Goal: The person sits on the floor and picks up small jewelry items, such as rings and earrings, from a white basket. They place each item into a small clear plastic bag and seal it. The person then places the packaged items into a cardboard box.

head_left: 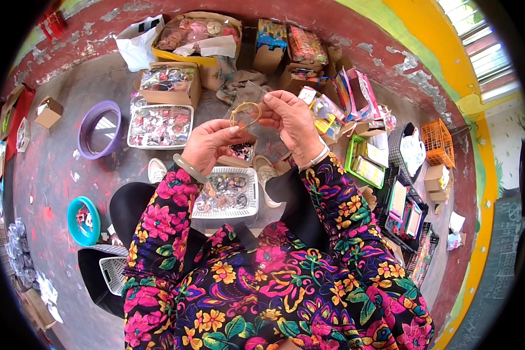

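Observation:
In front of my chest, a thin tan-gold loop (258,114) of band or cord is held up between both hands. My left hand (209,142) pinches its lower left side between thumb and forefinger. With thumb and forefinger pressed together, my right hand (294,122) is at the loop's upper right; a faint thin strand seems to stick out there, too fine to name. Below the hands, between my feet, stands a white plastic basket (254,192) of small bagged items (223,192). Just beyond it is a box of small dark and pink pieces (239,153).
A white tray of packets (160,125) and a purple basin (83,133) stand to the left, with a teal basin (95,224) nearer. Cartons (175,96) line the far wall. At right are a green basket (350,158), an orange crate (439,143) and black crates (399,213).

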`<move>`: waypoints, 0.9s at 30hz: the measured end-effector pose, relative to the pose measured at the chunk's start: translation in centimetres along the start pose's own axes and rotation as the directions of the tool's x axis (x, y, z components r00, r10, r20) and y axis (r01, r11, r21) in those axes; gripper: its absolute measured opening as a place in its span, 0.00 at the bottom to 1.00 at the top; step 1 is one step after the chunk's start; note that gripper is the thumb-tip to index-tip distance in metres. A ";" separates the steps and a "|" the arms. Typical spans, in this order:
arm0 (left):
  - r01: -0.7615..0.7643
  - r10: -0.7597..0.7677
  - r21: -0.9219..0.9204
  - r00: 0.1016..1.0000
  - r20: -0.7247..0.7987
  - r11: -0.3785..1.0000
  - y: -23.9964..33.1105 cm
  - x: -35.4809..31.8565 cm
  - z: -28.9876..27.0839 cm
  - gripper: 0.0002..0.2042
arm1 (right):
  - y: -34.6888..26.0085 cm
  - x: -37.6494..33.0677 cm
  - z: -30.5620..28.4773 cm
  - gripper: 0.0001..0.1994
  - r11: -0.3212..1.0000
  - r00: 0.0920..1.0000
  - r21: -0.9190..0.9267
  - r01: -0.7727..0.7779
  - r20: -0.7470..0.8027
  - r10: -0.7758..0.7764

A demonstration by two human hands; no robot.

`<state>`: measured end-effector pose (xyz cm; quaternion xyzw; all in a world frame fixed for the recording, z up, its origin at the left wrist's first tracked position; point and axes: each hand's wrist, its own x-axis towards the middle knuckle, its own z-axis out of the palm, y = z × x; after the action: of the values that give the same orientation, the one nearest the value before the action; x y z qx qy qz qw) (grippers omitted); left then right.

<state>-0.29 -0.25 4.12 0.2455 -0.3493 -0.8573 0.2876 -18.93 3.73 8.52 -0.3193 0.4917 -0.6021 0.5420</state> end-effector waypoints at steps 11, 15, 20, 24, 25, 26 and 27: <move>-0.013 0.026 0.227 0.998 -0.055 0.974 0.7 0.1 -1.5 0.10 | -0.5 0.9 -1.4 0.09 0.892 0.989 -0.450 0.041 0.146 0.028; 0.010 0.022 0.275 0.993 -0.113 0.961 0.6 -0.3 -1.9 0.09 | -0.8 0.1 -0.3 0.09 0.885 0.986 -0.460 0.072 0.169 0.007; 0.001 0.029 0.230 0.992 -0.126 0.973 0.9 -0.3 -1.6 0.08 | -0.5 0.2 -0.6 0.09 0.904 0.987 -0.417 0.099 0.154 -0.037; 0.012 -0.005 0.047 0.991 -0.137 0.999 1.0 -0.6 -1.5 0.08 | -0.5 -0.1 -0.1 0.08 0.921 0.991 -0.387 0.054 0.131 -0.003; 0.013 -0.012 0.008 0.992 -0.124 1.000 1.0 -0.7 -1.2 0.08 | -0.4 -0.2 -0.1 0.09 0.928 0.993 -0.372 0.036 0.114 0.007; 0.017 -0.018 -0.004 0.992 -0.126 1.000 1.0 -0.5 -1.4 0.08 | -0.4 -0.2 -0.1 0.09 0.928 0.994 -0.370 0.038 0.108 0.002; 0.022 -0.024 -0.017 0.992 -0.128 1.000 0.8 -0.3 -1.7 0.08 | -0.3 -0.2 -0.2 0.08 0.928 0.995 -0.369 0.040 0.102 -0.002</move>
<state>1.19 -1.27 3.68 0.3017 -0.3209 -0.8457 0.3013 -19.16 3.94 8.80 -0.4508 0.5654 -0.4874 0.4894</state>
